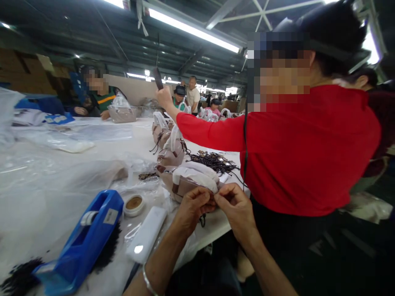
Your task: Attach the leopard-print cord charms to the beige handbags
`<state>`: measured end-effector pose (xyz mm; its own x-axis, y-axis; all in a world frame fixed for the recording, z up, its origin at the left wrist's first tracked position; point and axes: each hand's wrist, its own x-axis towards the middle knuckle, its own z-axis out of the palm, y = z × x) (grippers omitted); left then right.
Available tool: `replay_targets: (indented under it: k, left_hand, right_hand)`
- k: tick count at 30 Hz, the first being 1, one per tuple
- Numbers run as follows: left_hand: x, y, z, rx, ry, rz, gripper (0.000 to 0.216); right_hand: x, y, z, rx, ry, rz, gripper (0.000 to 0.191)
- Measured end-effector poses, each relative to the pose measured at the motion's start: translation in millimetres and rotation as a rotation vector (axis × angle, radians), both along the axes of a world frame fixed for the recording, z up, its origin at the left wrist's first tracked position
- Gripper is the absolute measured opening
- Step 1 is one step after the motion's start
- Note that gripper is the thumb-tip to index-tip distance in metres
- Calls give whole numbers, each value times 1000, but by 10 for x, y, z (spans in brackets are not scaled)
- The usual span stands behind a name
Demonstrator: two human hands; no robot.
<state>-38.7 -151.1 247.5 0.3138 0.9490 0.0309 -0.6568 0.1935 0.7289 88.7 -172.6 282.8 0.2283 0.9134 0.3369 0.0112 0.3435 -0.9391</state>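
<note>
My left hand [193, 207] and my right hand [236, 205] meet at the table's near edge, fingers pinched together on the edge of a beige handbag [185, 183] with white paper-wrapped handles. A small dark cord or tag hangs below my left fingers. What exactly the fingertips pinch is too small to make out. A silver bracelet circles my left wrist.
A blue tape dispenser [84, 240], a small round tin [134, 204] and a white flat case [146, 234] lie at the near left. More handbags [168, 146] and dark cords [212, 160] sit behind. A person in red [308, 148] stands close on the right, arm raised.
</note>
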Motion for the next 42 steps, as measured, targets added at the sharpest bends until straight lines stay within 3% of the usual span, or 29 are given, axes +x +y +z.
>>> replay_targets:
  k: [14, 22, 25, 33, 42]
  left_hand:
    - [12, 0, 3, -44, -83, 7, 27]
    - [-5, -2, 20, 135, 173, 185, 25]
    - [-31, -2, 4, 166, 244, 174, 25]
    - [-16, 27, -27, 73, 151, 119, 31]
    - [-16, -60, 58, 275, 312, 304, 21]
  right_hand:
    - [-42, 34, -43, 50, -174, -11, 14]
    - [-60, 15, -1, 67, -339, -85, 10]
    - [-22, 32, -14, 23, -296, -15, 9]
    - [37, 57, 32, -28, -225, 102, 13]
    - [-59, 45, -22, -3, -235, -38, 16]
